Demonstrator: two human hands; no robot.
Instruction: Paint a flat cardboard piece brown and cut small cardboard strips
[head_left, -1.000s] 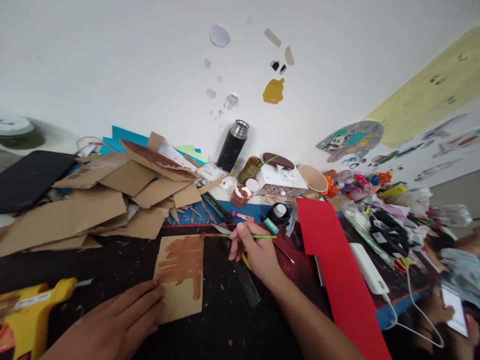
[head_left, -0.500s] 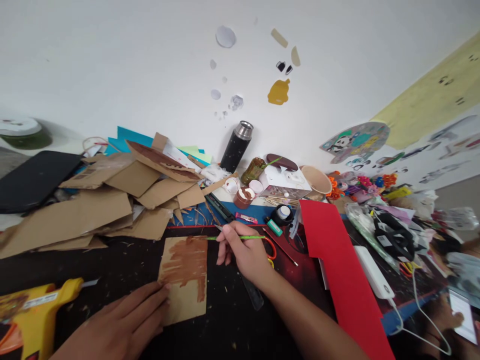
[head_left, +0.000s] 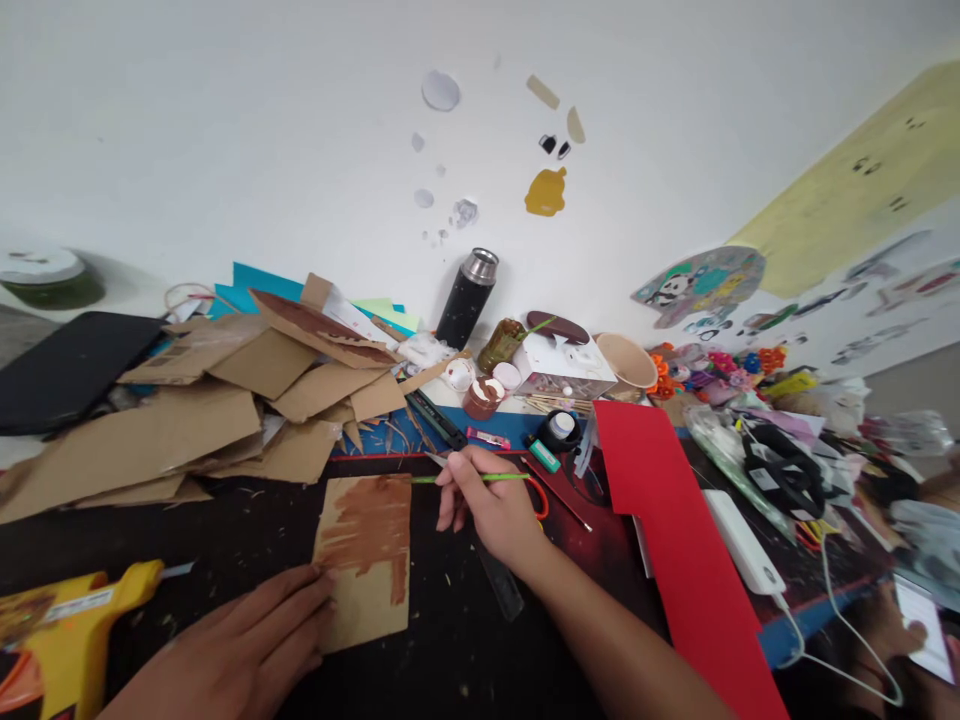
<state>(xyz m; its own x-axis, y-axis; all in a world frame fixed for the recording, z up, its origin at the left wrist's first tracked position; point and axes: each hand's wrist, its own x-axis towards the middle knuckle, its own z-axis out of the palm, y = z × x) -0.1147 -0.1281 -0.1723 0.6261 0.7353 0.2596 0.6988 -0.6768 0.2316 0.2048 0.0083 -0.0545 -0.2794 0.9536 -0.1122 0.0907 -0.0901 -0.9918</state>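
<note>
A piece of cardboard [head_left: 367,610] lies on the dark table, its upper part streaked with brown paint. My left hand [head_left: 255,630] rests flat with fingers stretched out, the fingertips on the cardboard's left edge. In my right hand [head_left: 487,505] is a thin green paintbrush [head_left: 506,476], pinched between thumb and fingers. The brush points left, its tip at the cardboard's upper right corner. Beyond the hands stands an open jar of brown paint [head_left: 484,397], with a white-smeared lid [head_left: 460,374] beside it.
Cardboard scraps [head_left: 172,430] are heaped at the left behind a yellow glue gun [head_left: 82,625]. A black flask [head_left: 469,298] stands by the wall. Red card [head_left: 675,540] and a white power strip [head_left: 742,540] lie at right. Another person's hand [head_left: 892,635] holds a phone [head_left: 924,630].
The view has shifted slightly. Both hands keep nearly the same positions, and the brush tip stays by the cardboard's upper right corner.
</note>
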